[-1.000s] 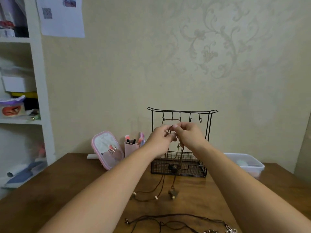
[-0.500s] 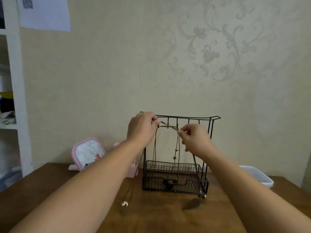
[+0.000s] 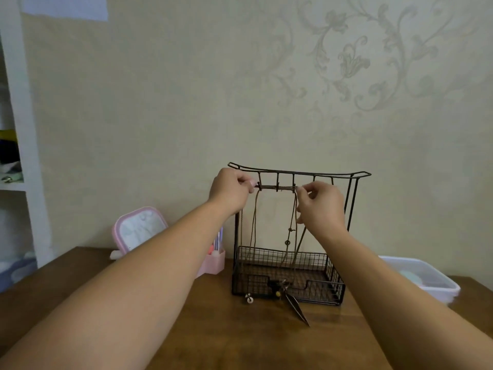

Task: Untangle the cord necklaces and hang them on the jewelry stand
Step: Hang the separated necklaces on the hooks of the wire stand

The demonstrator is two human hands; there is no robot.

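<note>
No legible text, label, brand, number or sign anywhere in the head view. Only candidate surface: a pale sheet of paper (image 3: pixel 64 8) fixed to the wall at upper left, cut off by the frame edge; the strip that shows is blank. Wallpaper carries floral scrollwork only, no lettering. Pink-rimmed case (image 3: pixel 140 231) on the table has a faint pattern on its face, too blurred to tell as writing. Items on the white shelf (image 3: pixel 16 180) at far left are blurred; no markings can be made out.
</note>
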